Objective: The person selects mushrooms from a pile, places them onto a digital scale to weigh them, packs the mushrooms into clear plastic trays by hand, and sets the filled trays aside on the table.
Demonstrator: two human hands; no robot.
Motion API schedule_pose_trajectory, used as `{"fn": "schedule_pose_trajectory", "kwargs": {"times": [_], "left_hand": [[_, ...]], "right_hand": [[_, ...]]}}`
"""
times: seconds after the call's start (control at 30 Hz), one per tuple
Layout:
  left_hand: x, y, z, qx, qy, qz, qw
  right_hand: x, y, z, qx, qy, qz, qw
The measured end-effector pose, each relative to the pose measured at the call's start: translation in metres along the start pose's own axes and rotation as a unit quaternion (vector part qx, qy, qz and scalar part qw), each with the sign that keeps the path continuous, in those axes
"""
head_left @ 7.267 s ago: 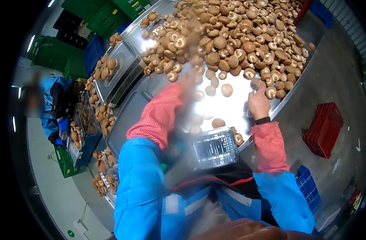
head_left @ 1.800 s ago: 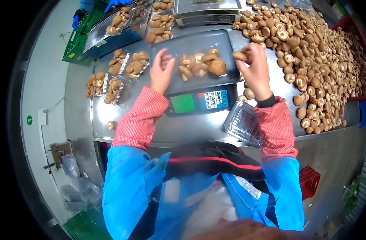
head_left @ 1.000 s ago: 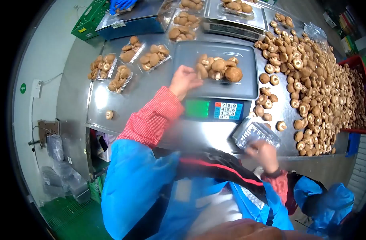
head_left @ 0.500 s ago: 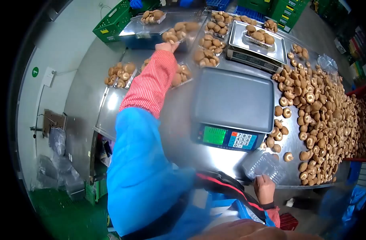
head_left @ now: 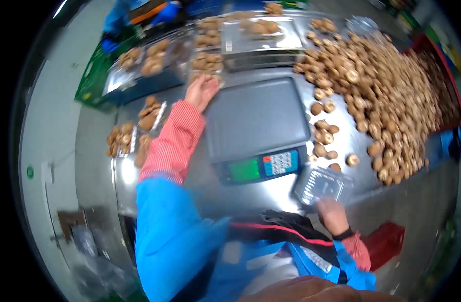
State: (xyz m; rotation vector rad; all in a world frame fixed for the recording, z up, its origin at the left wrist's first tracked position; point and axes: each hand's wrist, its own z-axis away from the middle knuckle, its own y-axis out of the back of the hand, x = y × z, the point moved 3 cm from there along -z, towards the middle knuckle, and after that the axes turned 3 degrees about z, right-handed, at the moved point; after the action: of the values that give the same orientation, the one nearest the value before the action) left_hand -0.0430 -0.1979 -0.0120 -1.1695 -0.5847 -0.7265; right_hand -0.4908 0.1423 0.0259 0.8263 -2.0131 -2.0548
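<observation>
1. Brown round-capped mushrooms (head_left: 379,95): heaped right on silvery steel table (head_left: 281,194), presumably for reach
2. Right hand (head_left: 332,215): closed on clear rectangular plastic tray (head_left: 322,183) edge, probably steadying it
3. Left hand (head_left: 202,92): half-curled, hold unclear

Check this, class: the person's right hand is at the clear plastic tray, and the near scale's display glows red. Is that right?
Not quite. The display of the near scale glows green, as the head view shows. The right hand is indeed at the clear plastic tray.
</observation>
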Motion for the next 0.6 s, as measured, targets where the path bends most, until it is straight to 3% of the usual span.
{"fn": "schedule_pose_trajectory", "kwargs": {"times": [0.1,0.13,0.17,0.2,0.27,0.3,0.33,0.4,0.47,0.53,0.6], "left_hand": [[-0.051,-0.077,0.060,-0.194,0.163,-0.083,0.964],[-0.066,-0.100,0.080,-0.208,0.200,-0.168,0.943],[-0.081,-0.123,0.102,-0.228,0.238,-0.265,0.906],[-0.096,-0.141,0.121,-0.309,0.276,-0.344,0.842],[-0.129,-0.168,0.151,-0.440,0.358,-0.341,0.750],[-0.137,-0.192,0.174,-0.448,0.425,-0.340,0.709],[-0.144,-0.213,0.195,-0.415,0.453,-0.341,0.711],[-0.172,-0.237,0.209,-0.386,0.400,-0.324,0.766],[-0.194,-0.253,0.195,-0.432,0.318,-0.383,0.752],[-0.220,-0.261,0.177,-0.495,0.235,-0.438,0.713],[-0.245,-0.265,0.168,-0.572,0.158,-0.484,0.643]], "right_hand": [[0.001,0.004,0.003,0.026,-0.007,0.030,0.999],[-0.002,0.012,0.001,0.060,0.003,0.031,0.998],[-0.004,0.026,-0.001,0.148,0.014,0.060,0.987],[-0.004,0.037,-0.002,0.201,0.012,0.102,0.974],[-0.003,0.065,-0.007,0.266,-0.020,0.106,0.958],[-0.002,0.070,-0.008,0.275,-0.018,0.109,0.955],[-0.002,0.073,-0.009,0.282,-0.015,0.111,0.953],[-0.001,0.074,-0.014,0.275,0.009,0.098,0.956],[0.009,0.065,-0.012,0.207,-0.004,0.040,0.977],[0.017,0.106,-0.004,0.295,-0.111,0.019,0.949],[0.043,0.133,0.014,0.257,-0.246,0.087,0.931]]}}
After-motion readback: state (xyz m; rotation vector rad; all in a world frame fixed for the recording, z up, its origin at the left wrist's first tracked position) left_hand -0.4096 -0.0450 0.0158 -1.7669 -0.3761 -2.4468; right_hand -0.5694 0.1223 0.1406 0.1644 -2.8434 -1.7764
